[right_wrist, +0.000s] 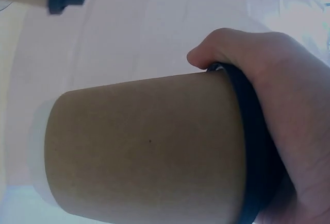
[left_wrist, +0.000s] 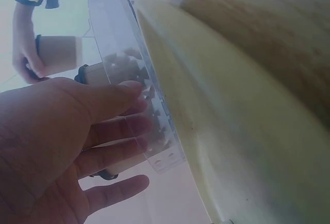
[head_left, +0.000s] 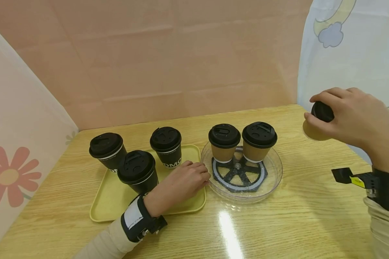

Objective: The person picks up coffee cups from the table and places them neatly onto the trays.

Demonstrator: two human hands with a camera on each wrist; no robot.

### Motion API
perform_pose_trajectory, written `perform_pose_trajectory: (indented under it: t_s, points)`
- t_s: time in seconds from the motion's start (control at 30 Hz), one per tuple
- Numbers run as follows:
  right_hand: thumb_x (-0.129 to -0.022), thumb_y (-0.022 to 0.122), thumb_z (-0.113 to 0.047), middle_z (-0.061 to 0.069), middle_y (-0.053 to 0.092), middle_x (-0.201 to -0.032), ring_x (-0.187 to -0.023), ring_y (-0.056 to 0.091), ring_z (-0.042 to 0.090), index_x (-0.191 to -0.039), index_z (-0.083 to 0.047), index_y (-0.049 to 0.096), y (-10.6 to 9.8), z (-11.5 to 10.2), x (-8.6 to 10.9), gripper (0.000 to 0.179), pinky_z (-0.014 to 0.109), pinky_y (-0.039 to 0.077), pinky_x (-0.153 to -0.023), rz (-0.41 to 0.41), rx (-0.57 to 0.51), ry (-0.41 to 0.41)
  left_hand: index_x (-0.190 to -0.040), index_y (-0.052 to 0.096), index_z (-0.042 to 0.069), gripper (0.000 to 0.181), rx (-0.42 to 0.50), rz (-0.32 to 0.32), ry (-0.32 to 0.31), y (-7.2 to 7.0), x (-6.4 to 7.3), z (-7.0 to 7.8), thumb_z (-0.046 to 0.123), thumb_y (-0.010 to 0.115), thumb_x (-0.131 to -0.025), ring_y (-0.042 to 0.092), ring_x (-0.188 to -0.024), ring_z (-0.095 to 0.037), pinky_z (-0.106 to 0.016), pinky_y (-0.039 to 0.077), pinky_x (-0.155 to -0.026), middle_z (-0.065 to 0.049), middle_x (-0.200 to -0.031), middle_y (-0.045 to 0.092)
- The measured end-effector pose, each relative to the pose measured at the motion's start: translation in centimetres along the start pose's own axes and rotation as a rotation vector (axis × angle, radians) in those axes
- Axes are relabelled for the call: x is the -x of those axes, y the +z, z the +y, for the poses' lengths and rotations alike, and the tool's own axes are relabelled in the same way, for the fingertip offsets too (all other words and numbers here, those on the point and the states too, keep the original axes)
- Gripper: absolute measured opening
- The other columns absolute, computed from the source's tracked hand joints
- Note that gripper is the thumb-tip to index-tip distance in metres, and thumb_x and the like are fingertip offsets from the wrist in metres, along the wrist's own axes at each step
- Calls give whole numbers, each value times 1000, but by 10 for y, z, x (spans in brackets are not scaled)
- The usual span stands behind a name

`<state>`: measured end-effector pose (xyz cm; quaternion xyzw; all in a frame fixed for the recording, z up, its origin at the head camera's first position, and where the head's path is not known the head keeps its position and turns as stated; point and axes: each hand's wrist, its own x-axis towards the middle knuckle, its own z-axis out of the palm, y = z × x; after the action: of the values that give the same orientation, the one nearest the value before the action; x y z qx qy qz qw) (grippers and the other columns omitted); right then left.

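My right hand (head_left: pixel 353 115) holds a brown paper coffee cup (right_wrist: pixel 149 147) by its black lid (right_wrist: pixel 252 147), up at the right of the table. Farther left, my left hand (head_left: pixel 184 181) touches the left side of a clear round turntable dish (head_left: pixel 273 183). In the left wrist view its fingers (left_wrist: pixel 113 154) reach out fairly straight against the clear wall. Two more brown cups with black lids, a left one (head_left: pixel 223 154) and a right one (head_left: pixel 255 151), stand upright side by side in the rear part of the dish. Its base shows a dark spoked wheel (head_left: pixel 228 176).
Left of the dish lies a yellow tray (head_left: pixel 100 208). Three black lidded cups are on it: one at the back left (head_left: pixel 111 158), one at the front (head_left: pixel 146 183) and one at the back right (head_left: pixel 171 156). Fabric sheets (head_left: pixel 181 64) hang behind the wooden table (head_left: pixel 188 241) and at both sides.
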<state>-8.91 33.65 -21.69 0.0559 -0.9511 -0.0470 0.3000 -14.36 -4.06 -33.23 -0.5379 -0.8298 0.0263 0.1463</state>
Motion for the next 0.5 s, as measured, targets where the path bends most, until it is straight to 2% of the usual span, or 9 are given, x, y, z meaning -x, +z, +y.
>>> perform_pose_trajectory:
  t_s: [0.1, 0.2, 0.33, 0.43, 0.5]
  points:
    - [-86, 50, -43, 26, 65, -105, -89, 55, 53, -106, -1, 65, -7, -7, 0, 49, 64, 47, -73, 118, -11, -73, -97, 70, 22, 11, -8, 2, 3, 0, 0, 0, 28, 61, -96, 64, -102, -9, -28, 50, -83, 8, -101, 69]
    - [-89, 37, -56, 26, 65, -99, -85, 56, 53, -101, 1, 66, -14, -16, -1, 65, 62, 46, -75, 238, -29, -140, -96, 70, 22, 11, -13, 9, 9, 0, 0, 0, 28, 61, -96, 64, -100, -9, -27, 50, -82, 8, -100, 68]
    - [-92, 26, -65, 27, 66, -96, -83, 56, 53, -98, 4, 67, -23, -28, -3, 81, 61, 46, -76, 356, -36, -190, -96, 70, 22, 10, -13, 15, 13, 0, 0, 0, 28, 62, -95, 64, -99, -9, -27, 50, -80, 8, -99, 68]
    - [-92, 30, -65, 27, 67, -101, -87, 57, 52, -102, 4, 69, -24, -27, -3, 80, 62, 46, -75, 376, -8, -221, -96, 69, 21, 10, -12, 12, 13, 0, 0, 0, 28, 62, -96, 64, -100, -10, -27, 49, -79, 8, -100, 68]
    - [-88, 43, -64, 23, 69, -109, -94, 59, 50, -111, -3, 70, -11, -7, -3, 71, 64, 46, -80, 382, 22, -245, -97, 69, 21, 11, -10, 6, 10, -1, 0, 0, 28, 61, -96, 63, -101, -9, -27, 50, -79, 8, -101, 68]
